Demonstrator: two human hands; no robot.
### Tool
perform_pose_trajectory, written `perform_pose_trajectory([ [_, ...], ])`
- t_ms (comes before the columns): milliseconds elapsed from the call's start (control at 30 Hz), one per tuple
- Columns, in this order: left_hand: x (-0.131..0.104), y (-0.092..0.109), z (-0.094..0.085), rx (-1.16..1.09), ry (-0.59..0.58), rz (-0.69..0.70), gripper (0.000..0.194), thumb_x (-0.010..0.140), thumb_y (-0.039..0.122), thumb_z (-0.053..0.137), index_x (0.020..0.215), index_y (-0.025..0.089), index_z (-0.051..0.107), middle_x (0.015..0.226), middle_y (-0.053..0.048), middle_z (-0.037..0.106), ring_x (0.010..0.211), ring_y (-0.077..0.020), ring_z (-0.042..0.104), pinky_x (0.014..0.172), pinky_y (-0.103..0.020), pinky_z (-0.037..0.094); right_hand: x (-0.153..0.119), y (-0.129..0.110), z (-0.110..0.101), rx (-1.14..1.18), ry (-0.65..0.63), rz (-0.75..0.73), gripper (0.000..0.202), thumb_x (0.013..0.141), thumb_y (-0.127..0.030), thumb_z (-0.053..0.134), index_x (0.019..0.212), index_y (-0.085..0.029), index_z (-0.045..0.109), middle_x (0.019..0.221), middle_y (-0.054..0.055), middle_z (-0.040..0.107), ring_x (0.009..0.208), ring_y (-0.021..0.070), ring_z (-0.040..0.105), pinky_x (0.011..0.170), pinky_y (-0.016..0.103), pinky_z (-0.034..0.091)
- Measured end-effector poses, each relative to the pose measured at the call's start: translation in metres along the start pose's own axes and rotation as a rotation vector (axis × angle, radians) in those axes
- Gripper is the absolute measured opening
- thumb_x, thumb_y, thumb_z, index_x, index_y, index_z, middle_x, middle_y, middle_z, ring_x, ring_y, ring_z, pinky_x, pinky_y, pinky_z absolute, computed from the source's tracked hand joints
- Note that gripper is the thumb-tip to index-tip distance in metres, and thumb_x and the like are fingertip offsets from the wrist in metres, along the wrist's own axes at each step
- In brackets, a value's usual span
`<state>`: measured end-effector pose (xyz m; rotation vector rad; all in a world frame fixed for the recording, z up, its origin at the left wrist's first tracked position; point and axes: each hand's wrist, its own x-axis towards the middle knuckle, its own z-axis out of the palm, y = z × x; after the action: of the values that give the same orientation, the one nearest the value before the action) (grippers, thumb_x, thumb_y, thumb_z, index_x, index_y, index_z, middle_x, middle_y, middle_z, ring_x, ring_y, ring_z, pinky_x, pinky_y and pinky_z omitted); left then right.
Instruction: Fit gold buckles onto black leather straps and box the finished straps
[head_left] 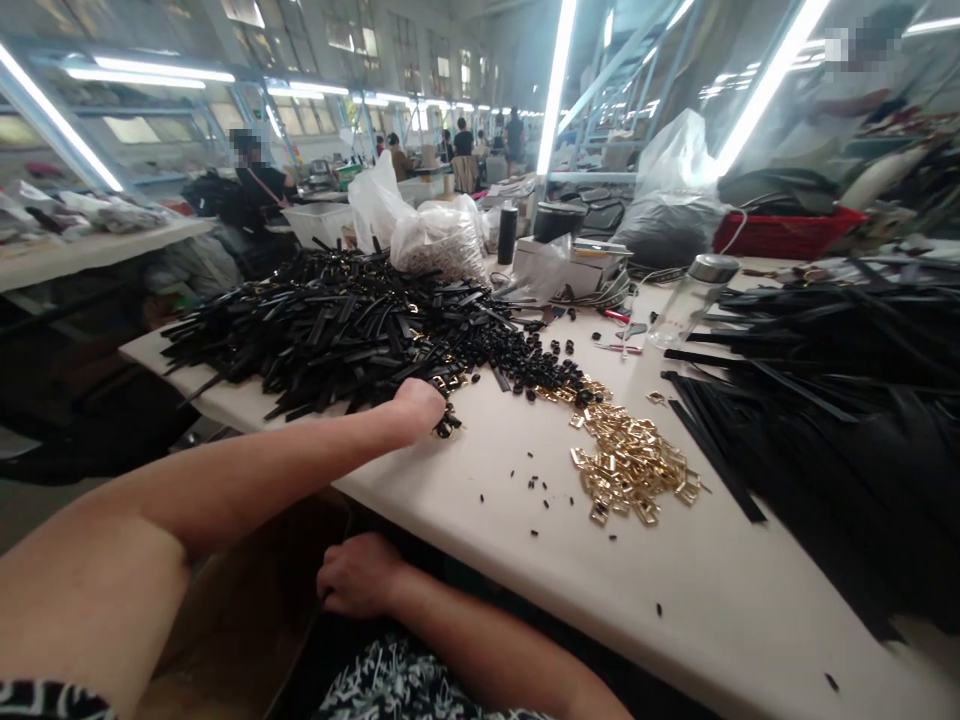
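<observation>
Left hand (418, 408) closed, knuckles up, fingers buried in the black strap pile (337, 330) at its 11 o'clock; grasp indeterminate. Right hand (358, 575) fisted below the table (525, 540) edge, contents hidden. Gold buckles (634, 465) lie at 3 o'clock.

Left hand at the strap pile, right hand down in the lap

The left hand (420, 408) reaches across the white table (525, 560), closed at the near edge of the heap of black straps (330, 330), touching a strap with a gold fitting. The right hand (358, 575) rests curled below the table edge. Black rings (525, 365) and gold buckles (630, 465) lie just beyond, long black strips (825, 380) to the right.
</observation>
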<state>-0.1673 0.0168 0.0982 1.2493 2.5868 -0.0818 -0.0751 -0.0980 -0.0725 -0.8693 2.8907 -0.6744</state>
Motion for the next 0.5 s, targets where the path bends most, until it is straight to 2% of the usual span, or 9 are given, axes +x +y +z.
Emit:
perform_pose_trajectory([
  [67, -0.012, -0.024, -0.008, -0.012, -0.023, -0.022, 0.013, 0.074, 0.002, 0.066, 0.067, 0.013, 0.069, 0.086, -0.016, 0.072, 0.106, -0.0353, 0.064, 0.092, -0.040, 0.042, -0.003, 0.000, -0.002, 0.019, 0.013, 0.015, 0.018, 0.086, -0.037, 0.064, 0.096, -0.026, 0.076, 0.098, 0.000, 0.072, 0.085, 0.0191, 0.068, 0.055, 0.028, 0.043],
  [167, -0.049, -0.081, -0.020, -0.138, -0.116, -0.065, 0.005, 0.074, 0.013, 0.072, 0.075, 0.017, 0.069, 0.081, -0.007, 0.070, 0.100, -0.0299, 0.065, 0.088, -0.033, 0.044, -0.005, 0.001, -0.001, 0.060, 0.036, 0.005, 0.016, 0.088, -0.029, 0.063, 0.097, -0.021, 0.074, 0.100, 0.003, 0.071, 0.090, 0.0190, 0.066, 0.066, 0.028, 0.046],
  [233, -0.086, -0.121, -0.015, -0.365, -0.236, -0.145, 0.006, 0.074, 0.021, 0.072, 0.079, 0.019, 0.069, 0.073, -0.002, 0.066, 0.084, -0.0245, 0.067, 0.078, -0.029, 0.047, -0.004, 0.003, 0.002, 0.084, 0.045, -0.008, 0.015, 0.087, -0.028, 0.064, 0.096, -0.020, 0.073, 0.099, 0.004, 0.070, 0.090, 0.0187, 0.065, 0.071, 0.029, 0.046],
  [267, -0.107, -0.140, -0.006, -0.514, -0.294, -0.202, 0.008, 0.074, 0.024, 0.071, 0.081, 0.019, 0.068, 0.069, -0.001, 0.064, 0.075, -0.0218, 0.066, 0.071, -0.028, 0.047, -0.004, 0.004, 0.003, 0.093, 0.049, -0.013, 0.014, 0.087, -0.028, 0.064, 0.096, -0.020, 0.072, 0.098, 0.004, 0.069, 0.090, 0.0186, 0.064, 0.072, 0.029, 0.046],
  [333, -0.150, -0.170, 0.027, -0.815, -0.358, -0.328, 0.014, 0.073, 0.029, 0.072, 0.080, 0.019, 0.066, 0.063, 0.001, 0.063, 0.060, -0.0174, 0.060, 0.061, -0.026, 0.046, -0.004, 0.004, 0.005, 0.102, 0.055, -0.017, 0.012, 0.087, -0.026, 0.065, 0.095, -0.020, 0.071, 0.096, 0.004, 0.068, 0.089, 0.0180, 0.064, 0.073, 0.028, 0.045],
  [400, -0.185, -0.188, 0.073, -1.058, -0.395, -0.455, 0.019, 0.072, 0.031, 0.076, 0.070, 0.017, 0.062, 0.060, 0.000, 0.062, 0.052, -0.0142, 0.056, 0.054, -0.025, 0.046, -0.004, 0.004, 0.006, 0.106, 0.057, -0.015, 0.010, 0.087, -0.024, 0.064, 0.094, -0.020, 0.070, 0.095, 0.003, 0.068, 0.089, 0.0173, 0.063, 0.073, 0.027, 0.044],
  [433, -0.198, -0.193, 0.098, -1.164, -0.376, -0.590, 0.020, 0.073, 0.029, 0.075, 0.069, 0.016, 0.061, 0.060, 0.000, 0.061, 0.052, -0.0134, 0.056, 0.055, -0.025, 0.047, -0.003, 0.004, 0.006, 0.107, 0.056, -0.013, 0.009, 0.087, -0.024, 0.065, 0.093, -0.020, 0.070, 0.095, 0.003, 0.067, 0.088, 0.0171, 0.063, 0.073, 0.027, 0.044],
  [500, -0.213, -0.195, 0.146, -1.249, -0.230, -0.934, 0.019, 0.077, 0.027, 0.075, 0.071, 0.014, 0.062, 0.060, 0.000, 0.060, 0.052, -0.0130, 0.056, 0.057, -0.028, 0.052, -0.003, 0.004, 0.006, 0.113, 0.054, -0.011, 0.008, 0.088, -0.026, 0.065, 0.092, -0.020, 0.069, 0.095, 0.003, 0.067, 0.089, 0.0168, 0.062, 0.075, 0.027, 0.044],
])
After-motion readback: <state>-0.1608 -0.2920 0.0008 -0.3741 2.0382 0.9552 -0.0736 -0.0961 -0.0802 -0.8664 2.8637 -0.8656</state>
